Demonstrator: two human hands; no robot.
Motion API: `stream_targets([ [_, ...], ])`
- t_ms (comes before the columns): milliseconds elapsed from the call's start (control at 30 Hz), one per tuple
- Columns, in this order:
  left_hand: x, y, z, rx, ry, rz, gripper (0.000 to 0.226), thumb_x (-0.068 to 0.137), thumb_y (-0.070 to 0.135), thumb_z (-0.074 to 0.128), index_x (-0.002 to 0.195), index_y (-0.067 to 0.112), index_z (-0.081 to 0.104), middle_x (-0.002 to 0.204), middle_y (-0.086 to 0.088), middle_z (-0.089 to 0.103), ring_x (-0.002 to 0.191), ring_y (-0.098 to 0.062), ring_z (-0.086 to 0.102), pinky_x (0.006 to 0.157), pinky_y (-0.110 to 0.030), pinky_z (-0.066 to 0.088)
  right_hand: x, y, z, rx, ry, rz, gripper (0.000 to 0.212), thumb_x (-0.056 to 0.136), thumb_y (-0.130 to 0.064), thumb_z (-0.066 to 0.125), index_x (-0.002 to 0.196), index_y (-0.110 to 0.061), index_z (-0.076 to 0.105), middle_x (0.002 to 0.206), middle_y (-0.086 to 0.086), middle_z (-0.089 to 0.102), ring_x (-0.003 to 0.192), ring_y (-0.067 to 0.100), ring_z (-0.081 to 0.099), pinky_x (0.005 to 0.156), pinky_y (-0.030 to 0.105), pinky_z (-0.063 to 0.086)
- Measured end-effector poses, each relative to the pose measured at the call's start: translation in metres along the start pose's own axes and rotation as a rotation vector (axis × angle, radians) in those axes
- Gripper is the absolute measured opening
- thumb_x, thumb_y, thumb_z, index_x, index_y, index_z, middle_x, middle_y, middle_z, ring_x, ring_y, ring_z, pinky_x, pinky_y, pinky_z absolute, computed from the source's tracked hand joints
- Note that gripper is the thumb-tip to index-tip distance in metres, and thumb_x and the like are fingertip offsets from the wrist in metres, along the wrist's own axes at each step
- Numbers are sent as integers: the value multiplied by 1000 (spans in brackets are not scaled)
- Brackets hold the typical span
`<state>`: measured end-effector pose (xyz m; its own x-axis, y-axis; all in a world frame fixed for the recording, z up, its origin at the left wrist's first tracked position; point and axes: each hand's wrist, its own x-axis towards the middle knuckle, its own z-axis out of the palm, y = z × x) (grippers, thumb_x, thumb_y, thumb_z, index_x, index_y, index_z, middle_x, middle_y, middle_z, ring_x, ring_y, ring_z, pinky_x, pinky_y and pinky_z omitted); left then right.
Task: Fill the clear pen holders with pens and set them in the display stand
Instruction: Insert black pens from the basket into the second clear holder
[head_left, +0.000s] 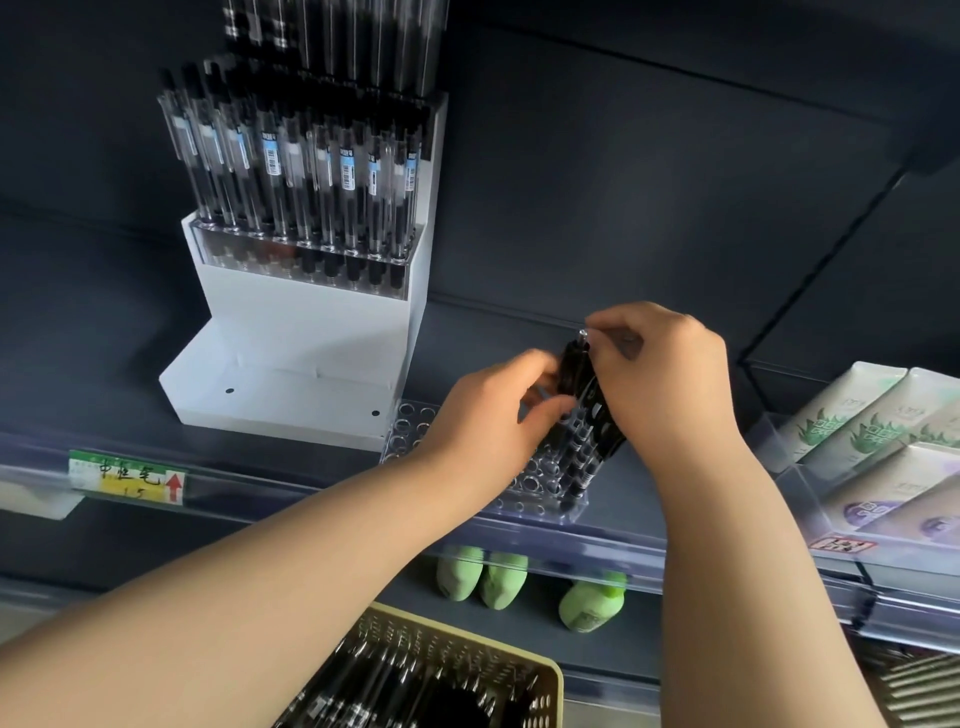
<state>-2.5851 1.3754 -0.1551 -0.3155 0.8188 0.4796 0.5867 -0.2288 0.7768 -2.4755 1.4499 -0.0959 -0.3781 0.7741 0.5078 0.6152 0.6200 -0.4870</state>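
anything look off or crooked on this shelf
Nothing spilled or broken. The pens in the holder lean in a bunch instead of standing straight, but the left hand and right hand are gripping them. The lower step of the stand holds no holder yet.

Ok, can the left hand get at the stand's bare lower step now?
Probably yes: the display stand's lower step sits left of the left hand, open-topped, nothing between them. The hand is busy, though, its fingers around black pens over the clear holder.
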Motion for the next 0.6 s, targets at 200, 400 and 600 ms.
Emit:
stream_targets([
  [200,2,-10,13,218,-119,-62,21,86,27,64,104,16,64,90,-2,71,82,-23,64,72,-33,51,-3,4,-1,4,6,16,12,86,-19,59,89,-21,70,76,-13,59,93,24,60,80,31,46],
  [400,5,-14,18,228,-147,-156,18,89,30,60,102,18,64,91,0,70,84,-20,64,75,-32,51,-3,7,-2,21,25,28,14,88,-19,56,88,-23,70,72,-18,55,90,24,59,76,28,43],
  [600,11,-12,16,313,-195,-123,18,92,28,56,100,14,62,84,-8,67,77,-27,61,66,-31,47,-6,4,-2,35,-5,5,14,88,-20,56,90,-23,70,74,-16,57,90,24,59,80,33,47],
])
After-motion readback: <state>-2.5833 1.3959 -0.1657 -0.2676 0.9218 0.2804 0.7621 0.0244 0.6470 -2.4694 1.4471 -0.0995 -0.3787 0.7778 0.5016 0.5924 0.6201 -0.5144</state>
